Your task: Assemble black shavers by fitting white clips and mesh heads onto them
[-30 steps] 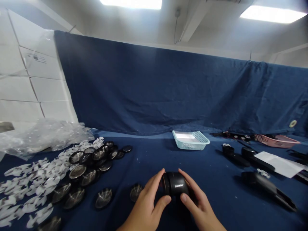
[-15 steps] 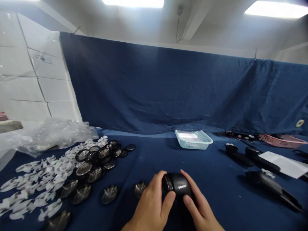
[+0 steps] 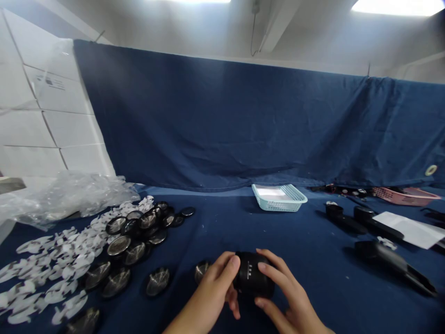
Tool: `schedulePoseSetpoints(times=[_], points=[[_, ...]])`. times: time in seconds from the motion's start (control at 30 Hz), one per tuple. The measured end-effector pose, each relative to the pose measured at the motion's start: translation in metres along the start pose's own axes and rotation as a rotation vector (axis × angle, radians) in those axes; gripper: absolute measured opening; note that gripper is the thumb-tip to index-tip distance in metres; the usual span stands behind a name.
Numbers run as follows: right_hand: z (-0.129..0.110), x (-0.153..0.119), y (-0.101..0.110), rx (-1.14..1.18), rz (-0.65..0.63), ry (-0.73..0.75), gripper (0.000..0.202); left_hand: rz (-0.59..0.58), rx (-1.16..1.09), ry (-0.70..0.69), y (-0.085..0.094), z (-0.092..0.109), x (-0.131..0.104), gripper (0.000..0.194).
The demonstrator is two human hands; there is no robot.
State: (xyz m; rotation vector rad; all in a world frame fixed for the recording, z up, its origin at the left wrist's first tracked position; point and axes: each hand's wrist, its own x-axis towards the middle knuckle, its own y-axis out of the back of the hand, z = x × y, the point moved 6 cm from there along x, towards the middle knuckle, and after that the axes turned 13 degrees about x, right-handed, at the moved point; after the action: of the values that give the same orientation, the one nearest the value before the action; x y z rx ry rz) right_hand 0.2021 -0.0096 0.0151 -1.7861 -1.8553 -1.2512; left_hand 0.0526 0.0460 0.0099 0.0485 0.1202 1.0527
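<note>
A black, barrel-shaped housing (image 3: 249,285) with small white markings lies sideways between my two hands, low in the middle of the view. My left hand (image 3: 217,285) grips its left end, thumb on top and fingers curled beneath. Around the right end my right hand (image 3: 288,290) closes, fingers over the top and thumb at the near side. The housing's ends are mostly hidden by my hands. Just left of my left hand sits a round black part with a clear face (image 3: 201,271), partly covered by the hand. A similar round part (image 3: 157,281) lies farther left.
More round black parts (image 3: 118,246) and many white plastic pieces (image 3: 66,260) spread across the left, beside crumpled clear plastic (image 3: 79,192). A light-blue basket (image 3: 280,204) stands behind. Black handle-like parts (image 3: 392,262), white paper (image 3: 410,229) and a pink basket (image 3: 405,198) are at right.
The housing has been turned in my hands, so the logo is gone from view and other white markings show. My left thumb has moved up onto its left end; my right fingers have shifted.
</note>
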Motion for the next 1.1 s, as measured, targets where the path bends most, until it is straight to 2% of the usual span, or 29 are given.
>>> schedulePoseSetpoints(times=[0.13, 0.2, 0.3, 0.4, 0.53, 0.63, 0.77, 0.87, 0.97, 1.1], points=[[0.008, -0.006, -0.004, 0.049, 0.034, -0.073, 0.062, 0.029, 0.119, -0.094, 0.01, 0.005, 0.0, 0.049], [0.016, -0.009, -0.005, 0.108, 0.082, -0.183, 0.059, 0.058, 0.126, -0.147, 0.014, 0.009, -0.001, 0.048], [0.028, -0.013, -0.003, 0.241, 0.184, -0.38, 0.056, 0.041, 0.114, -0.199, 0.014, 0.015, -0.002, 0.051], [0.031, -0.014, -0.002, 0.348, 0.183, -0.469, 0.056, 0.019, 0.154, -0.215, 0.014, 0.02, -0.004, 0.053], [0.03, -0.018, -0.001, 0.334, 0.14, -0.451, 0.056, 0.077, 0.397, -0.322, 0.019, 0.03, -0.01, 0.051], [0.025, -0.017, 0.0, 0.275, 0.126, -0.353, 0.058, 0.134, 0.558, -0.384, 0.023, 0.035, -0.014, 0.046], [0.007, -0.007, 0.001, 0.198, 0.057, -0.11, 0.059, 0.056, 0.359, -0.288, 0.02, 0.026, -0.009, 0.037], [0.001, -0.004, 0.003, 0.149, 0.032, -0.006, 0.059, -0.056, 0.156, -0.2, 0.015, 0.017, -0.002, 0.042], [0.009, -0.008, 0.004, 0.161, 0.062, -0.096, 0.058, -0.106, 0.107, -0.166, 0.015, 0.015, 0.0, 0.049], [0.027, -0.012, 0.006, 0.245, 0.146, -0.397, 0.053, -0.036, 0.354, -0.253, 0.019, 0.027, -0.007, 0.052]])
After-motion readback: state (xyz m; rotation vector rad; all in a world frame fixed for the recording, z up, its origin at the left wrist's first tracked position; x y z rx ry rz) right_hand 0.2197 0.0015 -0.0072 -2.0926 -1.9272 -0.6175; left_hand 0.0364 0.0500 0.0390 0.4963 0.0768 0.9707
